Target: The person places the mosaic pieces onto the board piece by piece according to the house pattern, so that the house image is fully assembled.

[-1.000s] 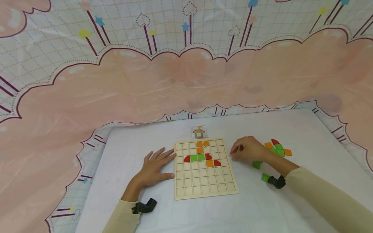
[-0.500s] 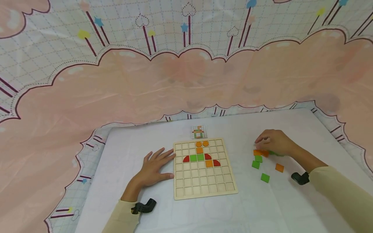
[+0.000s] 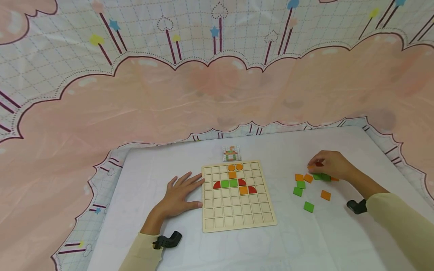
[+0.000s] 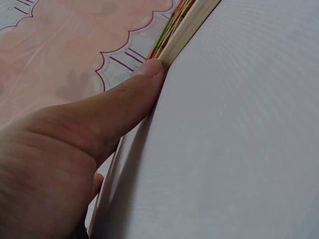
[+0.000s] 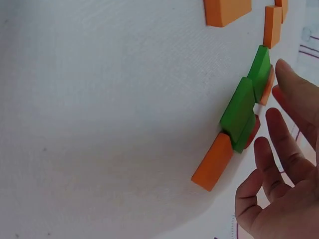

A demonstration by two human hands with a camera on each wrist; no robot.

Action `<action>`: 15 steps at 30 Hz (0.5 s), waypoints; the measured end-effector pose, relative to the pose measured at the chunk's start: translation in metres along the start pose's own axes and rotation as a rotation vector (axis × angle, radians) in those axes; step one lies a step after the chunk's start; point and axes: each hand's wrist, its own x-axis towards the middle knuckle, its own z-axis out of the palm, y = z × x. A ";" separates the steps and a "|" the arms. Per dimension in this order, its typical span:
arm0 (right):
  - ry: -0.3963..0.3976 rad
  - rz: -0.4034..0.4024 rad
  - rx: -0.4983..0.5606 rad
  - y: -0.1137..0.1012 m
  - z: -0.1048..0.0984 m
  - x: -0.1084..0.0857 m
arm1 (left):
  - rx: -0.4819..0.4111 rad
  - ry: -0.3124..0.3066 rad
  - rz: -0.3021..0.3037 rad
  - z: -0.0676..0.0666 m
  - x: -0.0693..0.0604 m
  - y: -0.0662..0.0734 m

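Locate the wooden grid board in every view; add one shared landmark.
Head: wooden grid board in lower half, slightly right of centre.
Left wrist: its slanting edge shows near the top, right of centre.
Right wrist: not in it.
Shared landmark: white tabletop.

Your left sleeve (image 3: 143, 251), which was pale beige and plain, your right sleeve (image 3: 393, 218), which matched it in colour, your left-wrist device (image 3: 169, 239), which was black, elbow-shaped and blunt-ended, your right-wrist device (image 3: 356, 207), which was likewise black and bent.
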 end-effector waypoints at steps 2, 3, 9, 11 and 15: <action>-0.001 0.002 0.004 0.001 0.000 0.000 | 0.000 0.000 -0.001 0.000 0.000 0.000; -0.002 0.001 0.007 0.001 0.000 0.000 | 0.001 -0.001 0.000 0.000 0.000 -0.001; -0.009 0.004 -0.002 0.000 0.001 0.001 | 0.013 -0.003 0.001 0.001 0.000 -0.002; -0.012 0.003 -0.013 0.000 0.001 0.002 | 0.012 -0.005 -0.002 0.001 0.000 -0.002; -0.023 0.004 -0.038 -0.001 0.001 0.004 | 0.006 -0.007 -0.002 0.000 0.000 -0.001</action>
